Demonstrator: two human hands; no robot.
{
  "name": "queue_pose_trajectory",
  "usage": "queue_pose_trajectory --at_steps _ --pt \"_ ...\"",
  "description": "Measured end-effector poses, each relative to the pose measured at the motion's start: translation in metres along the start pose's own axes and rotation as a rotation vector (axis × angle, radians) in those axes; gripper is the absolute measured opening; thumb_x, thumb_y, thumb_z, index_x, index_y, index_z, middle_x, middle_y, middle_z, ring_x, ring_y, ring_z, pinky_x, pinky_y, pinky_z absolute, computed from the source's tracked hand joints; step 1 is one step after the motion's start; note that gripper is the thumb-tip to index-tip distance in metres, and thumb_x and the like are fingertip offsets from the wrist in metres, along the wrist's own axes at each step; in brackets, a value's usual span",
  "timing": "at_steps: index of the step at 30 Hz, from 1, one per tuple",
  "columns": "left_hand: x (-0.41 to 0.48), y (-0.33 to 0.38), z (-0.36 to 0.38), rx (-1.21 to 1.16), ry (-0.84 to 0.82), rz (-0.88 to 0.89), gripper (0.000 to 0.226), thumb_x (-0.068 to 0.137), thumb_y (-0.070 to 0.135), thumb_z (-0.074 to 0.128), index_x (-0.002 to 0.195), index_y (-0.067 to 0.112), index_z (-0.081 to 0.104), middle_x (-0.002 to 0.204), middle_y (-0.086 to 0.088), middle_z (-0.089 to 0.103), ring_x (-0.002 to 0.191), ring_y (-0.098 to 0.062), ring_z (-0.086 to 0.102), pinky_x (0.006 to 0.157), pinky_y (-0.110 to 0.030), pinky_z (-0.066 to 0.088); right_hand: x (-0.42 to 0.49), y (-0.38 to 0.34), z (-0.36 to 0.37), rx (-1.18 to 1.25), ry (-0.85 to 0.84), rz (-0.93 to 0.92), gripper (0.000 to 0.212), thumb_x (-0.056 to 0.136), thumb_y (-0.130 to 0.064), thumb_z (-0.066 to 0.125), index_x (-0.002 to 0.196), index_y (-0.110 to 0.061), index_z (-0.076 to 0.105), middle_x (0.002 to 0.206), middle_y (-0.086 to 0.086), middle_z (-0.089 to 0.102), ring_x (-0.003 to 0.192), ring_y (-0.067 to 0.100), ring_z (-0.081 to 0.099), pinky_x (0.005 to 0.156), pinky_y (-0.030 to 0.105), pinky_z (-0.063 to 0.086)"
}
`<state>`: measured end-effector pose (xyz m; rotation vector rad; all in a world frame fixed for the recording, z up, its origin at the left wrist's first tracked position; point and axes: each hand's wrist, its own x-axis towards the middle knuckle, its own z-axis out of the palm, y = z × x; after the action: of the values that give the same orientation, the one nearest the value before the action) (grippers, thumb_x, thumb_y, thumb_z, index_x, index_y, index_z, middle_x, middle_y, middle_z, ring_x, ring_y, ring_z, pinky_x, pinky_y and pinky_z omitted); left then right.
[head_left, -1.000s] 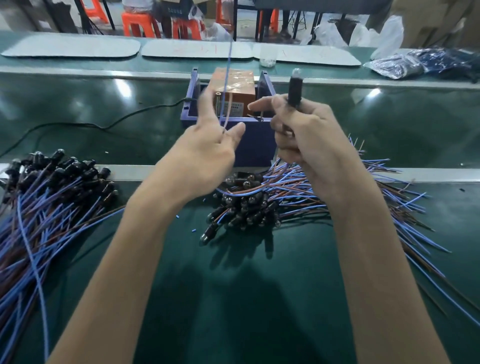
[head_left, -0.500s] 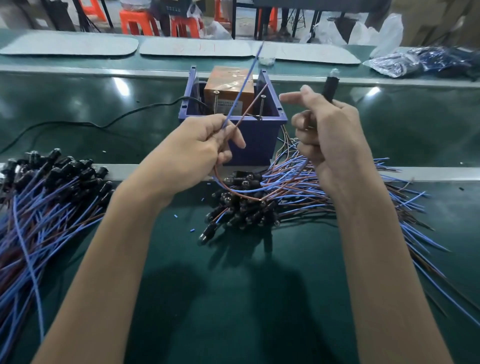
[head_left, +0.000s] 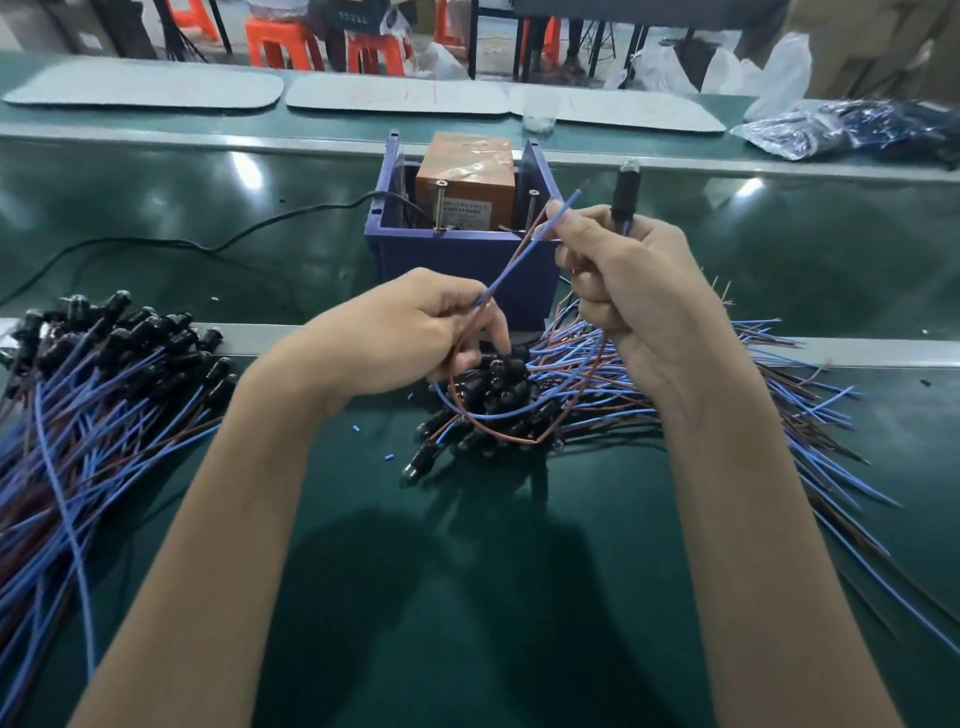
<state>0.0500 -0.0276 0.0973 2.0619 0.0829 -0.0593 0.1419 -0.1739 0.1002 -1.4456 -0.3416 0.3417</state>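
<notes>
Right hand (head_left: 644, 296) is gripping lamp (head_left: 626, 195) upright, fingers curled round it, beside box (head_left: 447, 254). Left hand (head_left: 405, 332) fingers are pinching its wires (head_left: 519, 258) above pile (head_left: 498, 384).

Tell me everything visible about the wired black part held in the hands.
The wired part has a black cylindrical body, plastic by its look, with a clear rounded tip. It stands upright above the right hand, which grips its lower end. A blue lead and a brown lead loop low over the pile, then rise through the left hand, which pinches them. Their free ends slant up to the right.
</notes>
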Motion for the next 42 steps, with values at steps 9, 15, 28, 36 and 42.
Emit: queue_pose_trajectory --at_steps 9,15,28,36,42 --pt "-0.005 0.000 -0.001 0.041 -0.144 -0.001 0.063 0.101 -0.002 0.035 0.052 0.028 0.062 0.072 -0.018 0.052 0.050 -0.005 0.040 0.049 -0.009 0.035 0.003 0.004 0.003 0.027 0.012 0.039 0.019 0.093 -0.020 0.062 0.079 -0.009 0.068 0.054 -0.006 0.049 0.036 0.001 0.025 0.031 0.012 0.018" --pt "-0.002 -0.001 -0.002 0.060 -0.029 -0.049 0.031 0.104 0.011 0.036 0.094 0.008 0.066 0.059 0.005 0.059 0.046 -0.008 0.047 0.048 -0.013 0.040 0.000 0.002 0.004 0.061 -0.031 -0.017 0.015 0.092 -0.013 0.062 0.078 -0.009 0.067 0.056 -0.008 0.050 0.038 0.001 0.022 0.032 0.012 0.017" --pt "0.001 0.004 -0.003 -0.089 0.367 0.047 0.027 0.102 0.027 0.046 0.090 0.022 0.070 0.048 0.008 0.057 0.035 -0.001 0.039 0.035 -0.011 0.027 -0.006 -0.005 0.003 0.061 -0.060 -0.141 0.018 0.083 -0.007 0.071 0.067 -0.015 0.066 0.072 0.009 0.072 0.037 0.004 0.023 0.035 0.012 0.020" --pt "-0.001 0.003 -0.006 -0.096 0.423 0.069 0.025 0.101 0.017 0.048 0.085 0.024 0.066 0.071 0.012 0.073 0.032 -0.007 0.032 0.039 -0.014 0.033 -0.007 -0.006 0.001 0.047 -0.028 -0.122 0.014 0.087 -0.010 0.067 0.072 -0.010 0.065 0.072 0.005 0.073 0.042 0.005 0.022 0.034 0.013 0.020" --pt "-0.001 0.007 0.001 -0.115 0.281 0.083 0.031 0.099 0.032 0.048 0.086 0.016 0.072 0.072 0.000 0.074 0.032 -0.005 0.035 0.035 -0.014 0.029 -0.010 -0.008 0.004 0.064 0.074 -0.125 0.020 0.088 -0.009 0.066 0.069 -0.011 0.061 0.074 0.010 0.071 0.035 0.000 0.032 0.034 0.011 0.027"
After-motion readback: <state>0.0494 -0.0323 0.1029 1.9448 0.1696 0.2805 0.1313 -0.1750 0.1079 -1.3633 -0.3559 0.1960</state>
